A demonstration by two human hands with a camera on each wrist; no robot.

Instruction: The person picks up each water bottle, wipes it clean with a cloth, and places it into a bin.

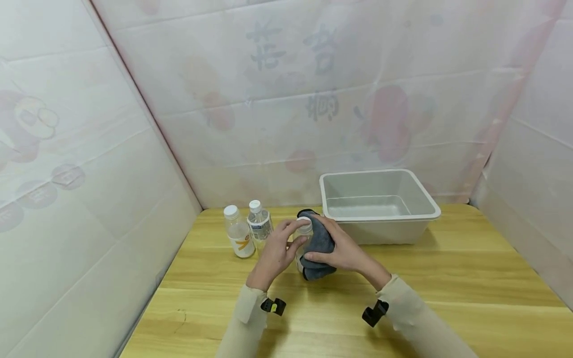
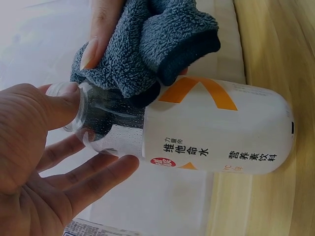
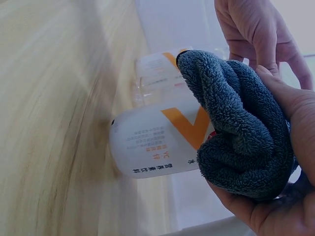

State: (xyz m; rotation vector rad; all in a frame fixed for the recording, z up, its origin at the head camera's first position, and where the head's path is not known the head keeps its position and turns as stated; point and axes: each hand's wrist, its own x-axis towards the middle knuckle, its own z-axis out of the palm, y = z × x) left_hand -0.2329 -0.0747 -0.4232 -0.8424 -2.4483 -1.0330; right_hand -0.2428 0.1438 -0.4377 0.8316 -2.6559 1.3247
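A clear bottle [image 2: 216, 132] with a white label and an orange V mark stands upright on the table. My left hand [image 1: 278, 249] holds it at the cap and neck, thumb on the near side and fingers around the far side. In my right hand [image 1: 348, 249] is a folded dark grey towel [image 3: 241, 128] with black edging, gripped between thumb and fingers. The towel lies against the bottle's shoulder and upper side, covering part of it. In the head view, the hands and towel hide most of this bottle.
Left of my hands stand a white-labelled bottle [image 1: 240, 237] and a clear bottle [image 1: 260, 226], both with white caps. A light grey plastic bin [image 1: 380, 231] sits behind and to the right on the wooden table [image 1: 470, 278]. Printed white sheets [image 1: 277, 124] enclose the back and sides.
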